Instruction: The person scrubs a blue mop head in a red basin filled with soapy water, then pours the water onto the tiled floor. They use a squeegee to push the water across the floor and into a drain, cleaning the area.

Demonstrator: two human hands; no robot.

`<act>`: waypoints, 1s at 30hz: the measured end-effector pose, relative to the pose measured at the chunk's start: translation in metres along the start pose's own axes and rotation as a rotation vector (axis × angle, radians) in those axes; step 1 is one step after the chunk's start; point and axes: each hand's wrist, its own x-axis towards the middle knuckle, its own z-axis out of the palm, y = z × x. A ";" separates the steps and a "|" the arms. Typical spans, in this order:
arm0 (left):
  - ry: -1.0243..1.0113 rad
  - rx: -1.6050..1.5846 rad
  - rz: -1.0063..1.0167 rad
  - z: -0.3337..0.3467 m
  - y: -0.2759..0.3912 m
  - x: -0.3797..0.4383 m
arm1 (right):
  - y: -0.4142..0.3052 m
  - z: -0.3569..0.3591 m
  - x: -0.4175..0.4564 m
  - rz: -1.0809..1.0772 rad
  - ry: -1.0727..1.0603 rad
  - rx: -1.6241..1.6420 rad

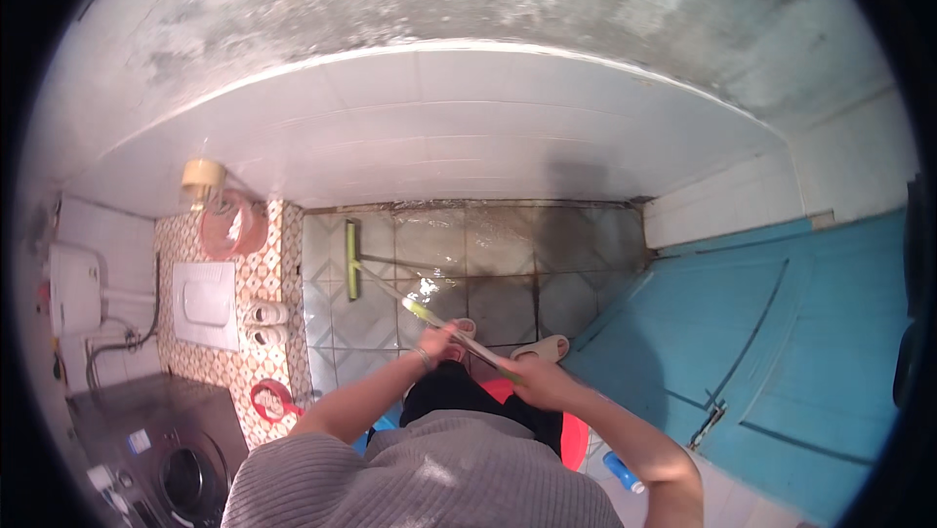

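Observation:
Both my hands grip the long pole of a floor squeegee (353,258) with a green head. My left hand (437,345) wraps the pole around its middle, just below a green-and-white sleeve. Higher up, near the pole's green end, is my right hand (540,381). The head rests at the left part of the grey tiled floor (432,235), near the raised ledge. Water glistens on the tiles. My feet, in pale slippers (543,348), stand at the near side.
On the patterned ledge (256,360) are a squat toilet (205,306), pale shoes (265,313), a pink basin (252,231) and a red dipper (271,400). A washing machine (157,447) stands lower left. At right are a blue door (732,338) and a blue bottle (622,471); behind me, a red tub (575,441).

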 end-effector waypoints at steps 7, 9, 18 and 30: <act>0.099 0.541 0.385 -0.151 -0.063 0.126 | -0.061 0.037 0.146 0.022 -0.128 -0.234; -0.003 0.372 0.235 -0.103 -0.073 0.145 | -0.039 0.014 0.108 0.047 -0.096 -0.222; -0.012 -0.036 -0.018 0.123 0.010 0.015 | -0.018 -0.070 -0.039 0.243 -0.033 -0.436; 0.025 -0.415 -0.275 -0.046 -0.052 -0.020 | -0.053 -0.004 0.060 -0.234 -0.288 -0.236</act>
